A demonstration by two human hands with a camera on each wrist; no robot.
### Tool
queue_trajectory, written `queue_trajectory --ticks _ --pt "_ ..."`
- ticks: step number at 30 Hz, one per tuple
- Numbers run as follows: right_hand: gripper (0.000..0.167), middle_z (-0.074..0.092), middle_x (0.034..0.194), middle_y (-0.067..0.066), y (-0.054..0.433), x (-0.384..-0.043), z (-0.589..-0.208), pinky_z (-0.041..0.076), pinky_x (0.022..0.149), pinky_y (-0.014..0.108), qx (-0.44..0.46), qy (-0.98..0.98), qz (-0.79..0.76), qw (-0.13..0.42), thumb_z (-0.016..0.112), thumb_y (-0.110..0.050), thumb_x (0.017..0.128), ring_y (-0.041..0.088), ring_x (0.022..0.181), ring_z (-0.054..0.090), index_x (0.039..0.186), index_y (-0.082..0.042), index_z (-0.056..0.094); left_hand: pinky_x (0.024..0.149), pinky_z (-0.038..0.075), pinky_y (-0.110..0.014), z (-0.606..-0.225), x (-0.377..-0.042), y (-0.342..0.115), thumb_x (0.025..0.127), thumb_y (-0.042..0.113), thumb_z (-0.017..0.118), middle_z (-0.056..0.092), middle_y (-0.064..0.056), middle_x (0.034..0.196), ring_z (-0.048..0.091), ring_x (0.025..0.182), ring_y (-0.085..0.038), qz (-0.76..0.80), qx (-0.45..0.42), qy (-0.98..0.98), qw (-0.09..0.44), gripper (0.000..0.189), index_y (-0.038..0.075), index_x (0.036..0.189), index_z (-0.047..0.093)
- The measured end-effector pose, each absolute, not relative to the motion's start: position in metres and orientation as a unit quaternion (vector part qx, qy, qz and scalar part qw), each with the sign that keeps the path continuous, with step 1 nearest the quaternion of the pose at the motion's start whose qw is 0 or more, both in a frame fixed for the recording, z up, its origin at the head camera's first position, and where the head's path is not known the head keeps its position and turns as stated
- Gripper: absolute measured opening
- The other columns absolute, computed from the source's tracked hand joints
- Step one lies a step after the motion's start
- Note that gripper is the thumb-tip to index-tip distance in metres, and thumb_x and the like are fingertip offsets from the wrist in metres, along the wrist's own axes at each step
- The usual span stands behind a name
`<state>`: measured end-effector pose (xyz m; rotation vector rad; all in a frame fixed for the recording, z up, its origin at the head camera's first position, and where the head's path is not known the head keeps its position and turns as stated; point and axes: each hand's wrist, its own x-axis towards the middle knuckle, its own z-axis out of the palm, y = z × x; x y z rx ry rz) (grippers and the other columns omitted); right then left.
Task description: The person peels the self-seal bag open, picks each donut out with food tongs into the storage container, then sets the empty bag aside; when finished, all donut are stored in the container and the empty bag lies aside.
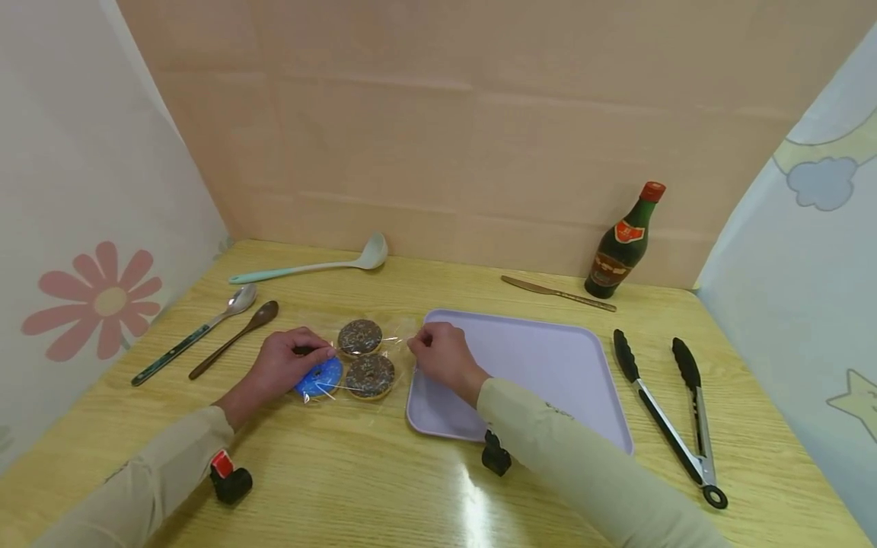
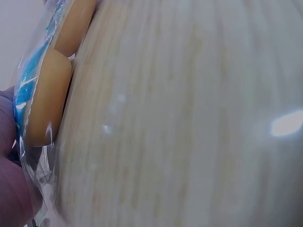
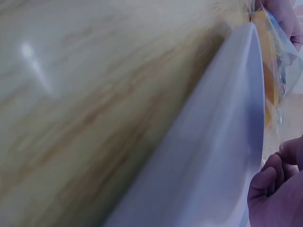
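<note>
Three doughnuts lie in a clear plastic bag (image 1: 404,329) on the wooden table. Two have dark brown tops with specks, the far brown doughnut (image 1: 360,336) and the near brown doughnut (image 1: 371,376); the third is a blue doughnut (image 1: 320,378). My left hand (image 1: 291,361) pinches the bag's film just above the blue doughnut, with thumb and fingers together. At the bag's right side my right hand (image 1: 445,354), fingers curled, pinches the film over the left rim of a lilac tray (image 1: 548,373). In the left wrist view the blue doughnut's tan side (image 2: 49,101) shows through the plastic.
On the left lie a metal spoon (image 1: 240,299) and a wooden spoon (image 1: 263,313), with a ladle (image 1: 372,253) behind. A gold knife (image 1: 558,293) and a green bottle (image 1: 619,251) stand or lie beyond the tray. Black-tipped tongs (image 1: 668,418) lie spread to its right.
</note>
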<state>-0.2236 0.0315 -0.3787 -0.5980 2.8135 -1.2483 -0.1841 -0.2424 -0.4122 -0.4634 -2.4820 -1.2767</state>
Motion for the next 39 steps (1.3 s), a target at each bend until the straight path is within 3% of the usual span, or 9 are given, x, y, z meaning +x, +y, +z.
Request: queue_trajectory --ticks 6,18,27,39 --pt "0.016 0.056 0.064 -0.002 0.035 -0.224 -0.382 0.043 0.055 0.028 -0.183 0.893 -0.41 -0.02 0.062 -0.012 0.089 0.013 0.058 0.05 0.073 -0.008 0.064 0.06 0.047 -0.023 -0.411 -0.183 -0.244 0.085 0.011 0.072 0.064 0.003 0.078 0.058 0.07 -0.011 -0.443 -0.166 -0.867 0.157 0.006 0.006 0.083 0.075" --pt "0.014 0.057 0.067 -0.001 0.037 -0.226 -0.38 0.043 0.054 0.028 -0.126 0.901 -0.414 -0.001 0.057 -0.012 0.084 0.014 0.059 0.051 0.073 -0.009 0.064 0.06 0.047 -0.023 -0.413 -0.184 -0.246 0.084 0.007 0.072 0.065 0.002 0.079 0.059 0.07 -0.01 -0.446 -0.171 -0.864 0.161 0.003 0.004 0.085 0.075" --pt "0.025 0.06 0.07 0.0 0.032 -0.24 -0.376 0.043 0.059 0.03 -0.134 0.909 -0.39 0.054 0.063 -0.032 0.091 0.016 0.064 0.053 0.08 -0.009 0.067 0.061 0.048 -0.023 -0.414 -0.186 -0.243 0.084 0.008 0.073 0.066 0.0 0.079 0.06 0.071 -0.011 -0.464 -0.176 -0.855 0.154 0.007 0.002 0.083 0.074" --pt "0.017 0.058 0.072 0.002 0.031 -0.245 -0.374 0.043 0.057 0.028 -0.167 0.904 -0.392 0.038 0.063 -0.015 0.09 0.015 0.063 0.052 0.076 -0.005 0.064 0.059 0.049 -0.024 -0.414 -0.186 -0.243 0.084 0.008 0.073 0.065 0.002 0.079 0.06 0.07 -0.011 -0.455 -0.182 -0.857 0.159 0.006 0.004 0.082 0.075"
